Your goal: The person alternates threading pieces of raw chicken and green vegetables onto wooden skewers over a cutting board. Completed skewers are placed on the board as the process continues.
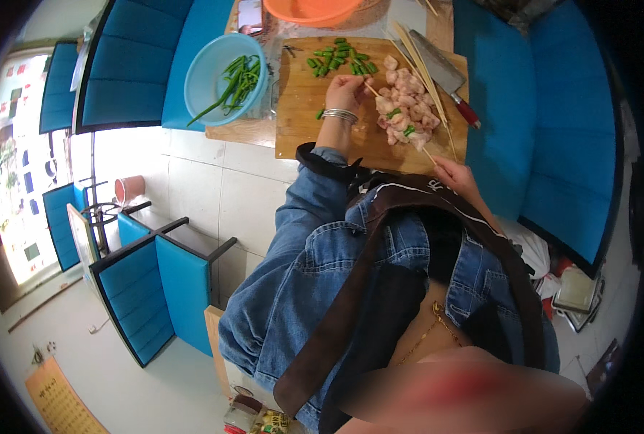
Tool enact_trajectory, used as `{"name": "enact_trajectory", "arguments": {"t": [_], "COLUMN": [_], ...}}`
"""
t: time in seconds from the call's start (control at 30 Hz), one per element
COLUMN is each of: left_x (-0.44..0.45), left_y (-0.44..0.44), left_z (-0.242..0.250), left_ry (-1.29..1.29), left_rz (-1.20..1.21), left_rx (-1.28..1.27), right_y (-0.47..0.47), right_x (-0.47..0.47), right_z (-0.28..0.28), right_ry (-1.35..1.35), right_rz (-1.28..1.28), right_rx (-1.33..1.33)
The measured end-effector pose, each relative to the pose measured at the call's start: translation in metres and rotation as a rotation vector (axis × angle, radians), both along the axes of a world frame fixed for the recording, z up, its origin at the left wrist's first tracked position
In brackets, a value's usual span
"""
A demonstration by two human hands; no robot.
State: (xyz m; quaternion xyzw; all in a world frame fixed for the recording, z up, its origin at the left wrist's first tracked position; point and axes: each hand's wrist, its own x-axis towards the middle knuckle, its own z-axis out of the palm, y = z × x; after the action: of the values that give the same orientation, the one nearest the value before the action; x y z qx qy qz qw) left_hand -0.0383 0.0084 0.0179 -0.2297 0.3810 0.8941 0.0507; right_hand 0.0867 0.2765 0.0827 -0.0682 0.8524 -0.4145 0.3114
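Note:
My left hand (347, 91) pinches one end of a wooden skewer (372, 89), and my right hand (455, 174) holds its other end near the board's front edge. Meat pieces and green pepper pieces (393, 113) are threaded on the skewer. It lies over a pile of raw meat chunks (409, 87) on a wooden cutting board (300, 130). Cut green pepper pieces (333, 58) are spread beyond my left hand. Bare skewers (422, 68) and a cleaver with a red handle (441, 68) rest along the board's right side.
A light blue bowl (194, 81) of whole green peppers stands left of the board. Behind are an orange basin (314, 13) and a phone (250, 17). Blue padded benches (501, 108) flank the table; a pink bin (130, 188) stands on the floor.

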Motion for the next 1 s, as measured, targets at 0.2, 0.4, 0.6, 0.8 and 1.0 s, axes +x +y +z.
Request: {"name": "enact_trajectory", "arguments": {"t": [0.2, 0.4, 0.6, 0.8, 1.0], "left_x": [-0.001, 0.002, 0.02, 0.01, 0.024], "left_y": [-0.001, -0.001, 0.021, 0.011, 0.032], "left_z": [0.01, 0.006, -0.003, -0.02, -0.037], "left_ry": [-0.029, -0.061, -0.077, 0.077, 0.278], "left_rz": [-0.016, -0.145, -0.247, -0.022, -0.627], "left_rx": [0.087, -0.025, 0.013, -0.58, -1.471], "right_y": [-0.012, -0.002, -0.009, 0.007, 0.015], "right_x": [-0.005, -0.002, 0.009, 0.005, 0.002], "right_z": [0.016, 0.017, -0.007, -0.006, 0.004], "right_ry": [0.135, -0.025, 0.176, 0.209, 0.01], "right_rz": [-0.003, -0.026, -0.052, -0.356, -0.525], "right_rx": [-0.074, -0.054, -0.178, -0.16, -0.317]}}
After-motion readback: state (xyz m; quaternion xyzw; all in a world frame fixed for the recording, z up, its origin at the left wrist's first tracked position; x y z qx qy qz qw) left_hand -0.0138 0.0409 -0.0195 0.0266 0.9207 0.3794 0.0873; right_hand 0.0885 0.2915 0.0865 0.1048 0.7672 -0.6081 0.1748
